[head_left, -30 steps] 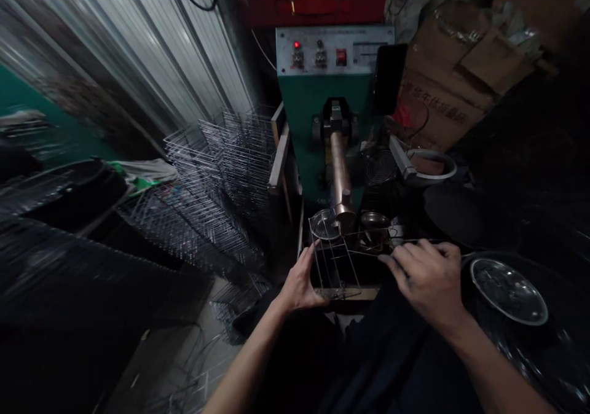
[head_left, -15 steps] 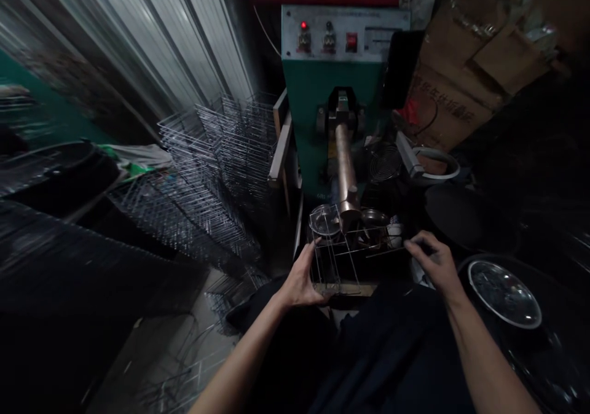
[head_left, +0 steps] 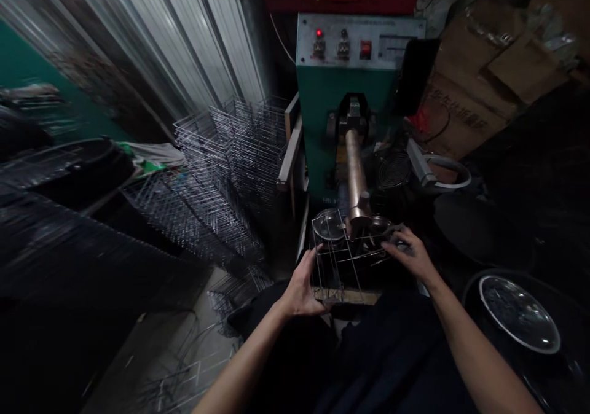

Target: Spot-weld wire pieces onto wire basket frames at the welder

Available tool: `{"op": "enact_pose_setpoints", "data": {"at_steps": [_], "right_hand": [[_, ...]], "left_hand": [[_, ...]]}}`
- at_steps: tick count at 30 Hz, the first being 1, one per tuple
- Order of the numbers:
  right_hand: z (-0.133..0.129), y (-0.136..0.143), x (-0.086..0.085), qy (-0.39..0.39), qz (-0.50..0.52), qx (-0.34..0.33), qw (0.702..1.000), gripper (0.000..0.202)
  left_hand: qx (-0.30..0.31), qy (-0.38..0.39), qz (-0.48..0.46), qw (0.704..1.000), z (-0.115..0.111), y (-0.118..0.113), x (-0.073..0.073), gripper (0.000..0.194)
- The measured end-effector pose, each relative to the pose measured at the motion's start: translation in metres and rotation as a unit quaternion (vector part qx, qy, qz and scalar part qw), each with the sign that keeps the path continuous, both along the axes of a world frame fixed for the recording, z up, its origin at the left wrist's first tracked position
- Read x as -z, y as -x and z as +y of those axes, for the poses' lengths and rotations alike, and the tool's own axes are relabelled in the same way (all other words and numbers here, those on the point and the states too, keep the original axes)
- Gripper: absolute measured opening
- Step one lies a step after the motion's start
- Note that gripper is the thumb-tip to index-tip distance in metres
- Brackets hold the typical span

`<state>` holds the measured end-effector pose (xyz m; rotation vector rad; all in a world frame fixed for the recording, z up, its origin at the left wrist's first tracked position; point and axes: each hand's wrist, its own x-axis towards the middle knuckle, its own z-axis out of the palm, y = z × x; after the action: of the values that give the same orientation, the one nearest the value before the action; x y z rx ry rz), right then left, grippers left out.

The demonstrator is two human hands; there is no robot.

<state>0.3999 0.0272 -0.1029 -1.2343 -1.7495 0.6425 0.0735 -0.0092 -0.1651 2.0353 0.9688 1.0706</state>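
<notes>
My left hand (head_left: 302,288) is closed round the left side of a small wire rack (head_left: 338,260), which sits below the tip of a copper-coloured machine arm (head_left: 356,174). My right hand (head_left: 410,253) pinches a thin wire rod (head_left: 378,261) at the rack's right side. Whether that rod touches the rack is too dark to tell. Just behind the rack lies a round clear dish (head_left: 329,225); a shiny metal bowl (head_left: 380,222) is partly hidden by the arm tip and my right hand.
A green machine (head_left: 318,119) with a lit red lamp stands ahead. Stacked wire racks (head_left: 216,162) rise on the left. Cardboard boxes (head_left: 479,94) lean at the back right. A round glass lid (head_left: 520,312) lies at lower right. Loose wire pieces (head_left: 184,377) lie on the floor.
My right hand has moved left, closer to the rack and the arm tip, with the wire rod. My left hand keeps its hold on the rack. The view has shifted slightly.
</notes>
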Motion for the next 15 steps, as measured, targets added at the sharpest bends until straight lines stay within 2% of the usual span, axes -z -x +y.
{"op": "enact_pose_setpoints", "data": {"at_steps": [9, 15], "right_hand": [[0.006, 0.002, 0.0, 0.04, 0.007, 0.003, 0.999, 0.053], [0.015, -0.002, 0.005, 0.044, 0.011, 0.0, 0.999, 0.049]], "left_hand": [[-0.004, -0.005, 0.008, 1.0, 0.006, 0.002, -0.001, 0.125], [0.0, -0.015, 0.0, 1.0, 0.013, 0.005, 0.001, 0.128]]}}
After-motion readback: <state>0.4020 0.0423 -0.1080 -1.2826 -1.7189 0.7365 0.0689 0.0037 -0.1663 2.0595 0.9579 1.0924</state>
